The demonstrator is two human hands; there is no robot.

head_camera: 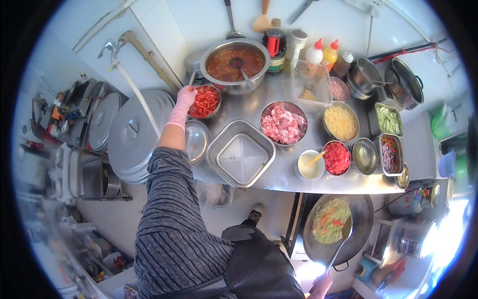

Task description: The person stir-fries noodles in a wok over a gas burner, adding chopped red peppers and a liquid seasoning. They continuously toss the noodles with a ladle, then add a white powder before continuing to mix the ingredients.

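My left hand (186, 95), in a pink glove, is at the left rim of a metal bowl of red pepper strips (205, 102). Its fingers are bunched, with a bit of red at the tips; whether they grip a strip is unclear. The end of a metal handle (192, 77) shows just above them. Low on the right, my right hand (322, 284), also gloved in pink, is closed around the handle of a metal spatula (338, 248). The spatula's blade rests in a wok (360, 209), against pale green shreds mixed with red strips (330, 220).
On the steel worktop (239, 104) are a square metal pan (241, 153), a bowl of raw meat (283, 123), a basin of red sauce (235, 63) with a ladle, diced yellow food (340, 122) and squeeze bottles. Large metal lids (130, 149) lie left, near a tap hose (138, 93).
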